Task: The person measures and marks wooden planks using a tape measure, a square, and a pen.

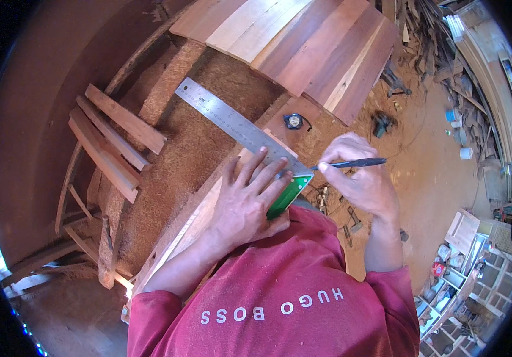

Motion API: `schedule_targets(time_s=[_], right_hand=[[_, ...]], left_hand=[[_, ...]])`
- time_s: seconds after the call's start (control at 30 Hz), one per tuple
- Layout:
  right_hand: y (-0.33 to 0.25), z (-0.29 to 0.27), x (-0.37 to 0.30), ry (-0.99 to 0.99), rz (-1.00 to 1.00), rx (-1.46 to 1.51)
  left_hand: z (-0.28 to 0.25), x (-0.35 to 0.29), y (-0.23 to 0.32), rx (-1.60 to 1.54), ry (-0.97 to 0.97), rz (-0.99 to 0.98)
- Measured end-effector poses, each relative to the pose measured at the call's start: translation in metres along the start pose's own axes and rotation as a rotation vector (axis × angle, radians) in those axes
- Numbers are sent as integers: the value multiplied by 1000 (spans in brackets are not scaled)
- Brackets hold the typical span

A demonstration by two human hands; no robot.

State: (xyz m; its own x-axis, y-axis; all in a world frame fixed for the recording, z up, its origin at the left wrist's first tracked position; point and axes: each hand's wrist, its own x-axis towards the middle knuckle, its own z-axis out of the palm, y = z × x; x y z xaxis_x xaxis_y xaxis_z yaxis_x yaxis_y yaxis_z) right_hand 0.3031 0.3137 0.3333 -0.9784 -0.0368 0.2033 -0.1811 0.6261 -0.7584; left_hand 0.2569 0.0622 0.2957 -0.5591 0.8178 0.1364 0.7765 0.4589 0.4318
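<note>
Landmark: the square [217, 113], steel blade slanting over the board [199, 217]. Left of it, 3 loose wood strips [126, 121], well apart. On the blade's near end, left hand [250, 193], its 4 fingers spread wide and laid flat, pressing rather than gripping as far as visible; cannot tell if the thumb pinches the green stock [289, 196]. Left forearm comes up along the board, wrist low. Just beyond the blade, tape measure [293, 122]. At the square's right end, dark pen [360, 162], nearly level, pinched between thumb and curled fingers of the right hand [360, 178]; wrist raised, forearm rising from below. Tip by the blade's corner; contact unclear. Judgement: a marking step. Best seat the stock snug to the edge, spread pressure evenly, and draw 1 light stroke, tip leaned into the steel.
</note>
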Motion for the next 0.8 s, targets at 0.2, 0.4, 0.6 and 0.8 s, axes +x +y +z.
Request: schedule_targets(time_s=[0.2, 0.4, 0.6, 0.8], right_hand=[[16, 21, -28, -63, 537, 394], [15, 55, -34, -145, 535, 645], [62, 17, -49, 170, 622, 781], [191, 29, -57, 167, 646, 382]], left_hand=[[-1, 4, 1, -11, 18, 9], [-3, 3, 0, -15, -29, -2], [-5, 0, -2, -94, 38, -10], [-5, 2, -1, -54, -18, -16]])
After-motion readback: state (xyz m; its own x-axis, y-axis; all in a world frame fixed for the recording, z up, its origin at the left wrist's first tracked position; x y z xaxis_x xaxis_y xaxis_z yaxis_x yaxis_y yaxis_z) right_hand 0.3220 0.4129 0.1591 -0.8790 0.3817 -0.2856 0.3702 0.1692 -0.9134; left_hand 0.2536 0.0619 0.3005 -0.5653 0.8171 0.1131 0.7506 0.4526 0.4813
